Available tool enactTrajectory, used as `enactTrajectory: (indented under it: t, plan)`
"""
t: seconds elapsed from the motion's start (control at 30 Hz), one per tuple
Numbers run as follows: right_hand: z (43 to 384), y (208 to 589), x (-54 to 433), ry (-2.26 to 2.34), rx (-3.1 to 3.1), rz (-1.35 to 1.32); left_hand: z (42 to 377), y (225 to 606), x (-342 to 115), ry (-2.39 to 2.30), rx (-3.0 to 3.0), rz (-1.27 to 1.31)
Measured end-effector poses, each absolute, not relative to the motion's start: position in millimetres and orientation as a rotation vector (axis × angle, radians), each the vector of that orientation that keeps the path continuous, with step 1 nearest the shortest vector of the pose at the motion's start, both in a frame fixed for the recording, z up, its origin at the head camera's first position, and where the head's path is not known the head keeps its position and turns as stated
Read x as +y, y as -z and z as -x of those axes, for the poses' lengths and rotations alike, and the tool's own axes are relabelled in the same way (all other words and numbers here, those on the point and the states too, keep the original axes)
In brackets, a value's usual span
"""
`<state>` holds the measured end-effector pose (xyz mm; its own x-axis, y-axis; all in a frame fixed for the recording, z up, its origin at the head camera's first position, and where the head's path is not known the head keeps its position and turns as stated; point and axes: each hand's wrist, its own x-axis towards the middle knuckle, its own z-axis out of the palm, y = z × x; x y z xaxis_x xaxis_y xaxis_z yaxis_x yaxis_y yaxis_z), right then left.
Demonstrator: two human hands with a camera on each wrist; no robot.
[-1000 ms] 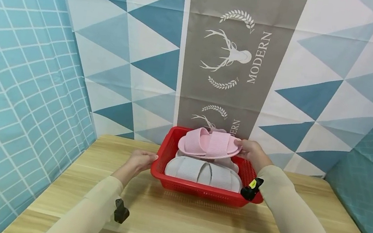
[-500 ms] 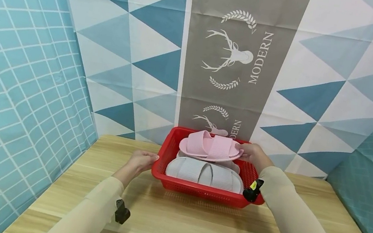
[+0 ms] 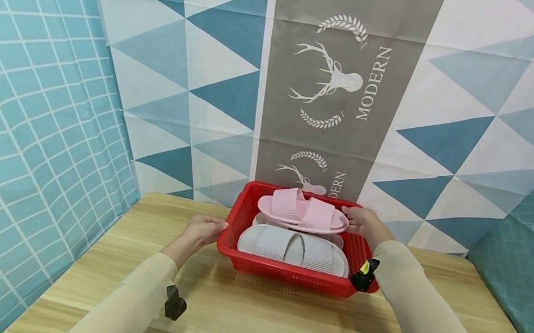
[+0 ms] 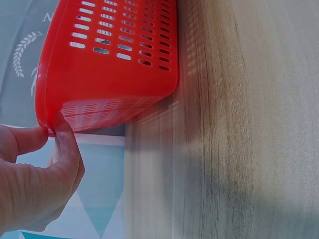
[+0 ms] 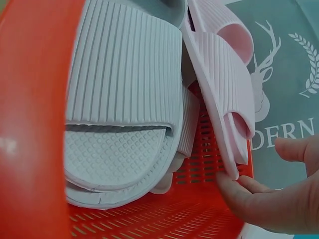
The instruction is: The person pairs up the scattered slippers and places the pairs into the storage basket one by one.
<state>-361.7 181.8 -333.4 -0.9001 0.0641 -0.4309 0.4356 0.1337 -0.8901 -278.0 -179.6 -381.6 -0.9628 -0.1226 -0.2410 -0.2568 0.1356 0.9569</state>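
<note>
A red perforated plastic basket [image 3: 282, 275] stands on the table, and my left hand [image 3: 203, 231] pinches its left rim between thumb and fingers, clear in the left wrist view. Inside lie grey slippers [image 3: 273, 244] at the front and pink slippers [image 3: 287, 203] behind, partly covering another pale slipper. My right hand [image 3: 364, 223] is at the right end of the pink slippers. In the right wrist view its thumb stands apart from the pink slipper [image 5: 227, 74], while the fingertips [image 5: 227, 184] touch or nearly touch the slipper's end.
The wooden table [image 3: 245, 323] extends in front of and to both sides of the basket. A patterned curtain [image 3: 224, 69] hangs behind, with blue tiled cloth [image 3: 25, 98] on the left and a teal sheet [image 3: 531, 255] on the right.
The pink slippers have come down deeper into the basket and shifted slightly right. My right hand has loosened its grip on them; the left hand stays on the rim.
</note>
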Motion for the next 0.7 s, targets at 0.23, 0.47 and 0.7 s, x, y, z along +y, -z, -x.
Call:
enactTrajectory:
  t: [0.23,0.47,0.7]
  plan:
    - [354.7,335.9,180.5,1.824,2.117,-0.48,278.1,381.3,-179.1,-1.975,2.272,0.397]
    - [346.0,335.0,181.8,1.779,2.124,-0.425,279.6,381.3,-178.7,-1.943,2.26,0.349]
    - [336.7,320.0,183.0,1.823,2.056,-0.328,283.1,384.5,-184.2,-1.968,2.178,0.309]
